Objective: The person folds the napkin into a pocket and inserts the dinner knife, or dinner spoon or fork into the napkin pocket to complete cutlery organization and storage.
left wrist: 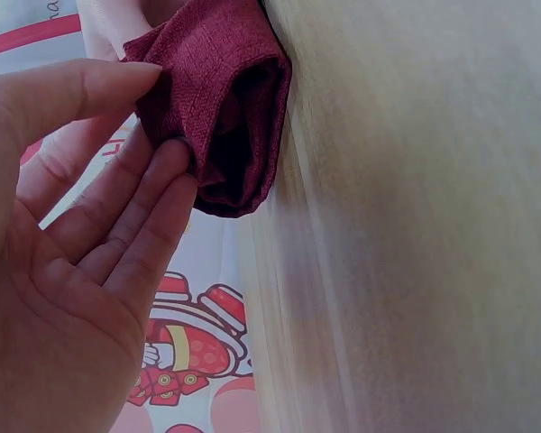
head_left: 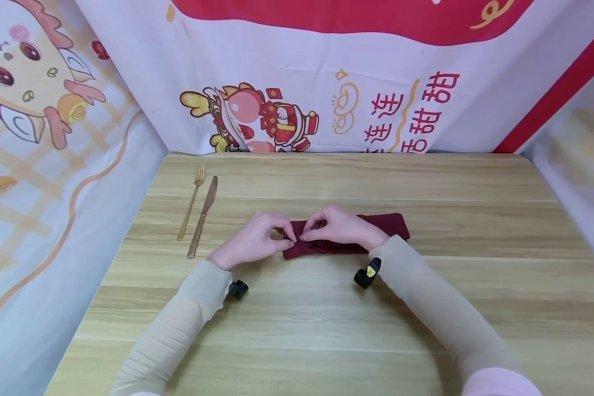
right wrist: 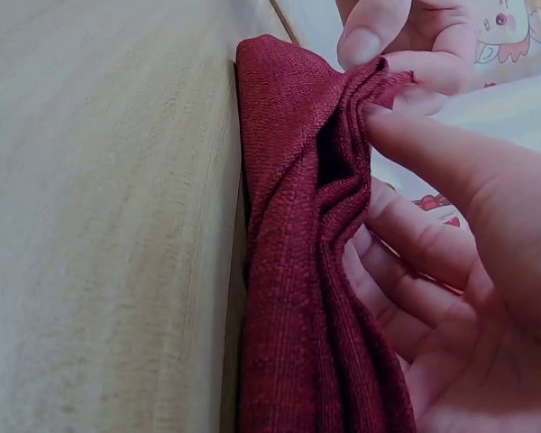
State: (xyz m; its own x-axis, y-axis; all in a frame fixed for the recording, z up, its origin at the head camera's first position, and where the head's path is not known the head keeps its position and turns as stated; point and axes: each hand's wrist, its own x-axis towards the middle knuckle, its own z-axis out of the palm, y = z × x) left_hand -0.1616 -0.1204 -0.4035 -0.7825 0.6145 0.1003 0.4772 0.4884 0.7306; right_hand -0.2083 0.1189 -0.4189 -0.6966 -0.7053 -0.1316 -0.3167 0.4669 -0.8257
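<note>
A dark red cloth napkin [head_left: 388,223], folded into a long layered strip, lies across the middle of the wooden table. Its left end is pinched between the thumb and fingers of my left hand [head_left: 251,240]. Close beside it, my right hand [head_left: 337,225] reaches over the strip and pinches the cloth's upper folds, the two sets of fingertips almost meeting. In the left wrist view the napkin's end [left wrist: 203,59] looks like a hollow roll of several layers. The right wrist view shows bunched folds of the napkin [right wrist: 284,234] with a dark gap between them.
Left of the napkin lie a gold fork [head_left: 191,206] and a copper-toned knife [head_left: 203,217], side by side. The wooden table [head_left: 297,324] ends at a white and red printed cloth backdrop [head_left: 287,60]. Another printed cloth [head_left: 99,214] hangs at the left.
</note>
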